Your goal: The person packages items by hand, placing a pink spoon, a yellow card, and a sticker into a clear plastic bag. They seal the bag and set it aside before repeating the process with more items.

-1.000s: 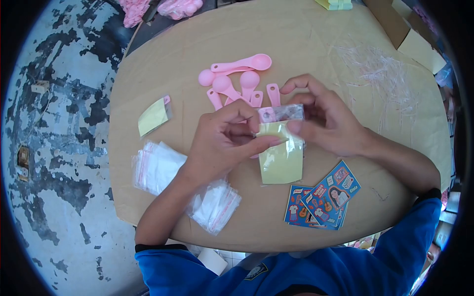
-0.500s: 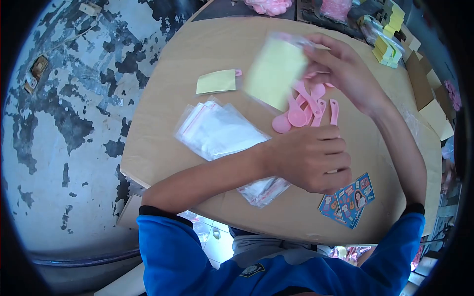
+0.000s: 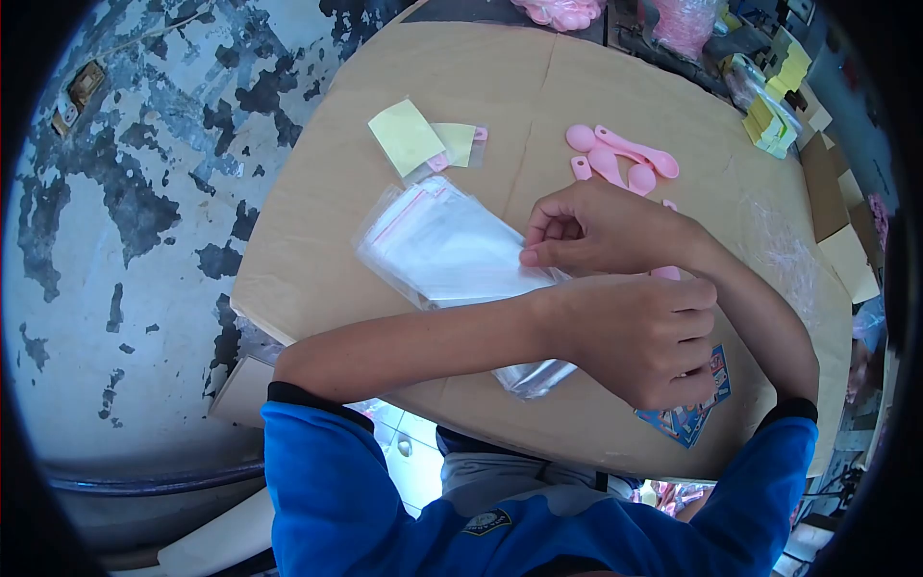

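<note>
My left hand (image 3: 635, 337) is closed in a loose fist above the blue printed cards (image 3: 687, 423), covering part of them. A pink spoon (image 3: 665, 273) shows at its upper edge and appears gripped, though most of it is hidden. My right hand (image 3: 606, 229) has thumb and index finger pinched at the right edge of a stack of clear plastic bags (image 3: 442, 240). Beyond that hand lie several pink spoons (image 3: 625, 149), some partly hidden by it. Two clear packets with pale yellow cards, one nearer (image 3: 406, 137) and one behind (image 3: 455, 144), lie beyond the bags.
Brown paper covers the table (image 3: 317, 260). Yellow card stacks (image 3: 769, 125) and an open cardboard box (image 3: 836, 202) stand at the right edge. Pink bagged goods (image 3: 562, 12) sit at the back. A peeling painted wall or floor surface (image 3: 144, 240) lies left.
My right hand has put the yellow-card packet down beside the other one and come back to the bag stack. The left fist has shifted slightly right and nearer to me.
</note>
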Motion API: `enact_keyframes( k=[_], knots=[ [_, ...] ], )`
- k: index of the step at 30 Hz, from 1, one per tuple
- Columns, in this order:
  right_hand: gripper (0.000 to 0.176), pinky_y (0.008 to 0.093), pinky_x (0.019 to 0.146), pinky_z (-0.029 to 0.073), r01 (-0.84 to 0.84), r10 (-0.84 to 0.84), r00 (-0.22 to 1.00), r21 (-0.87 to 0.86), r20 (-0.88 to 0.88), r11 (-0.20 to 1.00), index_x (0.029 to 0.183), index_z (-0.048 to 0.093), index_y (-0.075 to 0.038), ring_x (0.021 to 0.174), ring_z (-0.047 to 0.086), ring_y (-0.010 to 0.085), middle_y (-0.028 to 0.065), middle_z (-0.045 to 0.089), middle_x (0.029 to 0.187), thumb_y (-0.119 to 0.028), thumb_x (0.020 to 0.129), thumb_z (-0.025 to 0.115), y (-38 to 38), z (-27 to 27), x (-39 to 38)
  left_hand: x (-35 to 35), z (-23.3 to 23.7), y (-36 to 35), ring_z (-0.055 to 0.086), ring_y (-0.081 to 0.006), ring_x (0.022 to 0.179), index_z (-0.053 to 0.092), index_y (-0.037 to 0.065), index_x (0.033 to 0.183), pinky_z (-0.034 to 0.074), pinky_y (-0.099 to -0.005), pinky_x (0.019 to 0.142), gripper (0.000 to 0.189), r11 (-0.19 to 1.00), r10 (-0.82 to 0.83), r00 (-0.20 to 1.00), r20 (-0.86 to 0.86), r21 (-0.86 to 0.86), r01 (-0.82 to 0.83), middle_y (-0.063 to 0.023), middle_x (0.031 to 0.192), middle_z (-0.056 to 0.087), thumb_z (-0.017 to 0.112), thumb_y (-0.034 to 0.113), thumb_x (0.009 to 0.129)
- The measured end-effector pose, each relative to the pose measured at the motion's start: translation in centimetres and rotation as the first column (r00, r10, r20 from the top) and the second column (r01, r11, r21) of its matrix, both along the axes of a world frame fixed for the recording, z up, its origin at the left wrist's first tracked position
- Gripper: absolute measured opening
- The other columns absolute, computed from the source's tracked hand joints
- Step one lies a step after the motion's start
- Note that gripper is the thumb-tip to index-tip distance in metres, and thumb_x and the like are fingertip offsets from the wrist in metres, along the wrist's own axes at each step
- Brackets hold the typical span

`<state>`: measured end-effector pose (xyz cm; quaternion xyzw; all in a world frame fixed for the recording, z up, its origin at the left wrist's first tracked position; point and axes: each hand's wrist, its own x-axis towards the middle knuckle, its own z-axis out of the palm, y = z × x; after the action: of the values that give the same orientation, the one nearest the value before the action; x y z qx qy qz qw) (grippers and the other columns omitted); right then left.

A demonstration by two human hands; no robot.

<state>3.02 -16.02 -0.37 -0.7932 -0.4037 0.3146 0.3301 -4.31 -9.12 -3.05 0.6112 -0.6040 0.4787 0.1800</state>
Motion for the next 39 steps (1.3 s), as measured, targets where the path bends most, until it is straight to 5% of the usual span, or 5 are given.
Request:
enact_keyframes(
  k=[18, 27, 33, 36, 39],
  knots=[
    [0.018, 0.0307, 0.064, 0.048, 0.023, -0.016, 0.992, -0.05, 0.129, 0.998, 0.095, 0.07, 0.002, 0.068, 0.062, 0.0172, 0.0126, 0.07, 0.079, -0.01, 0.091, 0.056, -0.5, 1.7, -0.3, 0.3, 0.3, -0.1, 0.045, -0.0159, 0.056, 0.053, 0.013, 0.067, 0.036, -0.032, 0.06, 0.02, 0.99, -0.141, 0.944, -0.297, -0.046, 0.134, 0.0025, 0.061, 0.047, 0.07, 0.022, 0.067],
    [0.022, 0.0259, 0.076, 0.05, 0.154, -0.262, 0.929, 0.372, 0.26, 0.915, 0.11, 0.064, 0.0, 0.08, 0.059, 0.0092, 0.0005, 0.064, 0.09, -0.015, 0.098, 0.052, -4.2, 1.5, 2.7, 1.1, -1.1, -0.3, 0.048, -0.0161, 0.056, 0.057, 0.011, 0.067, 0.037, -0.0323, 0.059, 0.015, 0.995, -0.103, 0.898, -0.429, -0.042, 0.094, 0.0014, 0.059, 0.049, 0.071, 0.017, 0.073],
    [0.029, 0.0207, 0.06, 0.04, 0.332, -0.567, 0.822, 0.765, 0.053, 0.553, 0.122, 0.057, -0.005, 0.071, 0.052, 0.0033, -0.001, 0.06, 0.09, -0.021, 0.102, 0.044, -10.4, 5.3, 0.7, 2.1, -0.3, 1.5, 0.043, -0.0119, 0.052, 0.048, 0.011, 0.063, 0.03, -0.0283, 0.048, 0.038, 0.972, -0.179, 0.356, -0.917, -0.221, -0.08, 0.0018, 0.058, 0.046, 0.072, 0.035, 0.08],
    [0.022, 0.0222, 0.058, 0.04, 0.465, -0.542, 0.836, 0.641, -0.089, 0.611, 0.114, 0.056, -0.002, 0.063, 0.046, 0.006, -0.0024, 0.053, 0.074, -0.016, 0.099, 0.048, -13.4, 4.2, -1.7, 3.0, -1.0, 0.4, 0.047, -0.0096, 0.061, 0.056, 0.008, 0.082, 0.034, -0.0249, 0.054, 0.032, 0.895, -0.426, 0.061, -0.903, -0.431, -0.119, -0.0004, 0.073, 0.053, 0.068, 0.037, 0.085],
    [0.028, 0.0246, 0.055, 0.04, 0.372, -0.492, 0.849, 0.445, 0.191, 0.814, 0.123, 0.05, -0.003, 0.063, 0.054, 0.0111, -0.0006, 0.053, 0.072, -0.014, 0.097, 0.053, -13.2, 2.0, -3.6, 2.2, 0.4, 0.1, 0.059, -0.0137, 0.081, 0.056, 0.004, 0.109, 0.045, -0.027, 0.069, 0.038, 0.876, -0.482, -0.269, -0.834, -0.456, -0.158, -0.0086, 0.097, 0.062, 0.059, 0.038, 0.092]
  ],
)
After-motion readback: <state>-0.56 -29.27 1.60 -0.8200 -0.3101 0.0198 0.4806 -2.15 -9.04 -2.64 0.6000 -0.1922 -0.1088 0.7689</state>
